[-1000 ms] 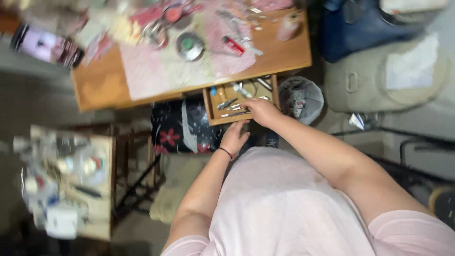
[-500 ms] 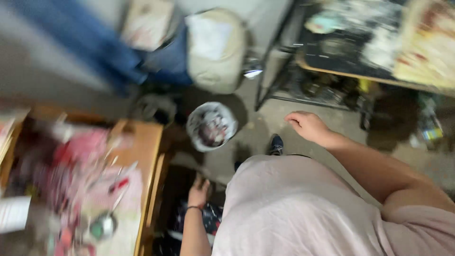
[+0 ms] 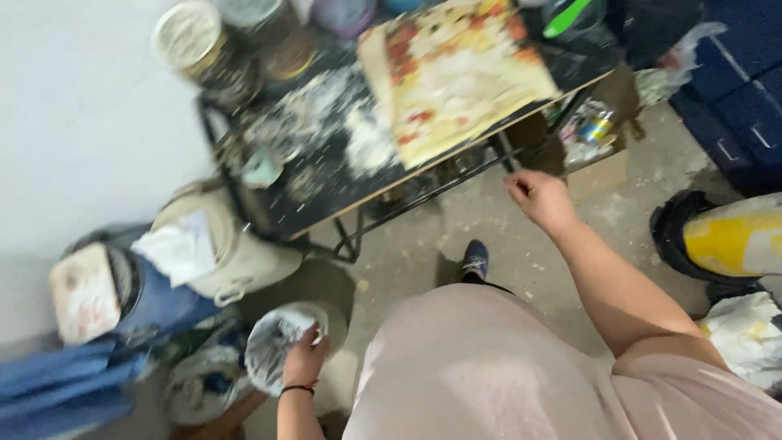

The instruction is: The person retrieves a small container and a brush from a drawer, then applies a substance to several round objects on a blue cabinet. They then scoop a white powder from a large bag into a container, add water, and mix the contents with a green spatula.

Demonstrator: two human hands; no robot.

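Nearest the camera, a pale pink shirt fills the lower middle of the view, with both bare arms leaving it. At about seven o'clock the left hand, a thin dark band on its wrist, lies against the rim of a round bin lined with crumpled grey-white plastic; the fingers curl onto the liner's edge, though the blur keeps me from telling whether they truly grip it. The bin sits on the concrete floor, just beside a heap of blue cloth at eight o'clock and below a cream-coloured pot with a white rag draped over it.

A dark shoe shows at the centre, just past the shirt's hem. At about two o'clock the right hand hangs in the air over the floor, fingers loosely curled into a half-closed fist, holding nothing and touching nothing. It is near the edge of a black metal-framed table.

Farther out, at twelve o'clock, that table carries a board painted in yellow, red and white and patches of dried white paint. Paint tins stand at eleven o'clock. At three o'clock a yellow and white container lies on its side.
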